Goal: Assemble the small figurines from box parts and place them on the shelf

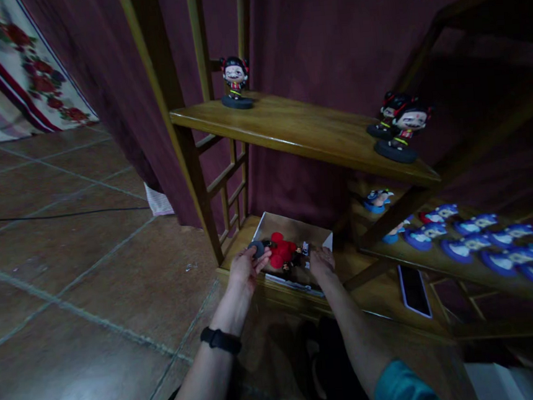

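My left hand (247, 267) is at the left side of a shallow white cardboard box (291, 224) on the low shelf. Its fingers close on a small figurine (258, 248) whose grey round base faces up toward me; the rest of the figurine is partly hidden. My right hand (322, 260) reaches into the box's right side, its fingers bent down and mostly out of sight. Between the hands lie a red object with rounded lobes (280, 250) and several small dark-and-white figures (302, 249), too small to make out well.
Above the box, a wooden shelf board (288, 123) carries a black-haired figurine (235, 81) at left and two more at right, one being a figurine (402, 127) near the edge. Several blue-and-white figurines (466, 246) stand on the right shelf. A phone (414, 290) lies below them.
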Demonstrator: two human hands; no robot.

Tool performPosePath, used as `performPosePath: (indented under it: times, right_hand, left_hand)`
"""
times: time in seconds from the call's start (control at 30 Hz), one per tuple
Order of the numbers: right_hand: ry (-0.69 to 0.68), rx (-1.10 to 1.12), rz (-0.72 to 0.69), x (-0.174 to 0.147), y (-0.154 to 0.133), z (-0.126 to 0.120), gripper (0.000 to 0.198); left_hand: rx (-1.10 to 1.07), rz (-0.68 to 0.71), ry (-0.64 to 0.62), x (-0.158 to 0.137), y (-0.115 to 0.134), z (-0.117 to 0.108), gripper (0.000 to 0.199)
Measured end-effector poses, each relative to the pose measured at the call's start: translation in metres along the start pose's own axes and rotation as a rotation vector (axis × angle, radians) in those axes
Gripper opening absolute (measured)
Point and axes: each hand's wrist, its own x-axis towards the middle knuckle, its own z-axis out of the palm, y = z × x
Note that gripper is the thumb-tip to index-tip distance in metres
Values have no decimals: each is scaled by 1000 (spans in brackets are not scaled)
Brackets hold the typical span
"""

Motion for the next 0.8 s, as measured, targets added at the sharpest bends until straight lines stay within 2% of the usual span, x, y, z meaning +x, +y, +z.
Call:
performPosePath:
  times: [0.13,0.3,0.37,0.47,0.57,0.7,0.8]
  right_hand:
    - [32,51,47,0,-2,2,39]
    - [78,163,56,2,3,0,34]
    - [94,385,86,4,3,-5,31]
    - [-1,1006,96,2,-1,-18,27]
    - [-159,1469,-58,-9,-8,-36,32]
    - [-275,1651,-195,-24,-18,-52,34]
    - [-229,1668,-244,-27,-23,-53,36]
  left_hand:
    - [6,-39,8,-2,1,-1,10]
    - [24,-61,-12,-2,-2,0,11]
    - [35,-73,-15,-2,-4,1,11]
    - [55,-92,-16,-2,-9,4,12]
    - [67,-101,-14,-3,-14,8,14]
    - [61,-118,-37,-4,-20,14,19]
    - [51,-131,-68,-6,-23,16,25]
